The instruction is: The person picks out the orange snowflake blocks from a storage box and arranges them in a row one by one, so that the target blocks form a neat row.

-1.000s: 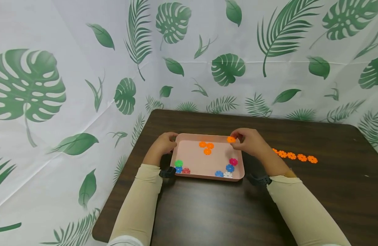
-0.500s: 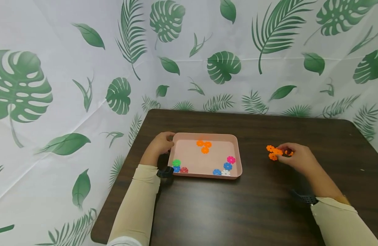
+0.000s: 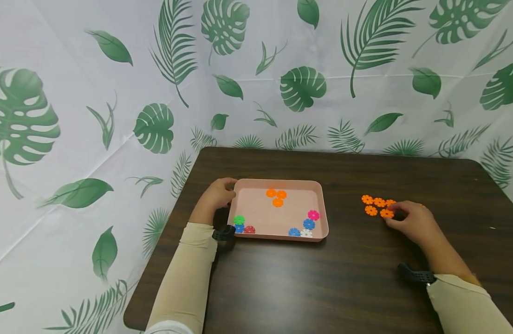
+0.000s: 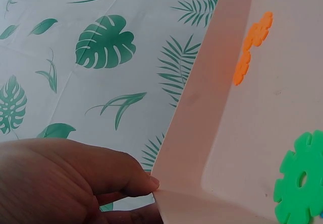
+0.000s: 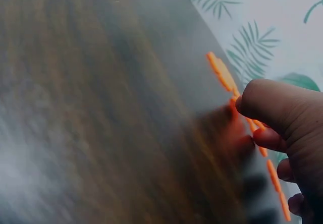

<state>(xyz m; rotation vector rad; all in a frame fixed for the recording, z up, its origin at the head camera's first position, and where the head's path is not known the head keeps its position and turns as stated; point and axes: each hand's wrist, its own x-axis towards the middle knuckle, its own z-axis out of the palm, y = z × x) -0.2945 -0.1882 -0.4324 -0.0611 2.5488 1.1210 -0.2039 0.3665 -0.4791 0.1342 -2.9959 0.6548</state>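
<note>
A pink tray [image 3: 281,182] lies on the dark wooden table [image 3: 281,278]. My left hand [image 3: 222,193] grips its left rim [image 4: 202,108], fingers [image 4: 126,176] curled at the near corner. In the tray lie three orange discs [image 3: 276,196], a green one [image 3: 239,220], and blue, red, pink and white ones along the near side. Right of the tray, my right hand [image 3: 396,216] rests low on the table and pinches an orange disc [image 3: 386,213] that lies beside several more orange discs [image 3: 372,204]. In the right wrist view the thumb [image 5: 267,103] sits over the row of discs [image 5: 220,71].
A leaf-printed white cloth [image 3: 114,116] walls the table at the back and left. The table's right edge [image 3: 504,199] lies past the discs. Dark bare wood spreads in front of the tray and between the two hands.
My right hand carried an orange disc from the tray's far right corner out to the right and has lowered it beside the other discs on the table. The left hand has stayed on the rim.
</note>
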